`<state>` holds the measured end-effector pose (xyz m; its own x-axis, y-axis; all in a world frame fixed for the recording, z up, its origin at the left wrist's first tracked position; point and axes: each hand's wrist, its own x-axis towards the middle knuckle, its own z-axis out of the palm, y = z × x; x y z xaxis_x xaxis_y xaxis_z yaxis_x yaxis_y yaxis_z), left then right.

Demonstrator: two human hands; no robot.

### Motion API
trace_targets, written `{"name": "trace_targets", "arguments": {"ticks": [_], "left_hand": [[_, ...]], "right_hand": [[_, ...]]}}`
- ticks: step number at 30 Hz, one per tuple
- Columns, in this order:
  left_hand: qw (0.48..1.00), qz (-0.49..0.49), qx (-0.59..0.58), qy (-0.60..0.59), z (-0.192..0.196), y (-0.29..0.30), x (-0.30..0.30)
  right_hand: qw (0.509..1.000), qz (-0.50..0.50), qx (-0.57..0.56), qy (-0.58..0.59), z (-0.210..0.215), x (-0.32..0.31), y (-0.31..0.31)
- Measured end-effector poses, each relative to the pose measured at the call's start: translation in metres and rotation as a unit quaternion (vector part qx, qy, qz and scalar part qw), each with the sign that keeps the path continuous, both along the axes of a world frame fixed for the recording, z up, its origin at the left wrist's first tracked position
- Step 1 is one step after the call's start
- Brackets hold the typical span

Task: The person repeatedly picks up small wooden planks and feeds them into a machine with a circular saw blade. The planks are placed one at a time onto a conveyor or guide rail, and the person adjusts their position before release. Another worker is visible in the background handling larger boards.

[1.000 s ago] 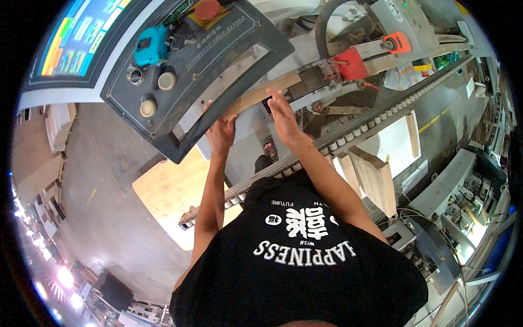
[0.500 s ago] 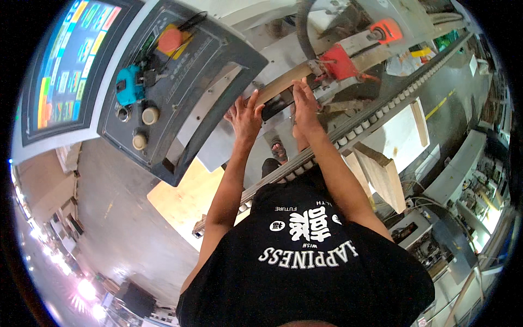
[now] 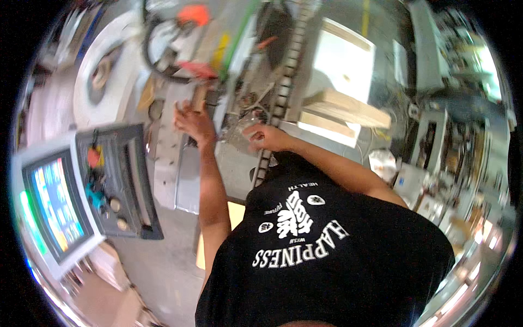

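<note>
The picture is smeared by motion. My left hand (image 3: pixel 193 122) reaches forward onto the grey machine bed (image 3: pixel 174 163), and its fingers close around the near end of a short wooden strip (image 3: pixel 199 97). My right hand (image 3: pixel 267 136) hovers to the right of it with its fingers curled in, just beside a toothed chain track (image 3: pixel 286 82). I see nothing clearly in that hand; a pale, glassy patch lies just to its left. Both forearms come up from my black printed shirt (image 3: pixel 321 245).
A control station stands at the left: a bright coloured screen (image 3: pixel 54 201) and a dark panel of knobs and buttons (image 3: pixel 117 185). Stacked wooden boards (image 3: pixel 343 111) and a white panel (image 3: pixel 340 60) lie at the right. Red and orange machine parts (image 3: pixel 199 70) sit ahead.
The view has swung, so the control station now sits at the lower left. My hands, which lay together on the wooden strip, have separated; the right one has come off and curled.
</note>
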<state>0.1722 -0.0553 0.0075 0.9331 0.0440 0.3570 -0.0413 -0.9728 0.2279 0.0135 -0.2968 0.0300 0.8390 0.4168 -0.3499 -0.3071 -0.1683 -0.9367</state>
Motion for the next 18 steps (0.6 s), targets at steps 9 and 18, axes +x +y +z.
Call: {"name": "trace_targets", "arguments": {"ticks": [9, 18], "left_hand": [[0.998, -0.064, 0.004, -0.029, -0.003, -0.021, -0.036], [0.972, -0.209, -0.103, 0.013, -0.012, -0.089, -0.194]], "right_hand": [[0.926, -0.201, -0.312, -0.07, -0.012, -0.225, -0.143], [0.806, -0.502, -0.282, 0.141, -0.183, -0.411, -0.183]]}}
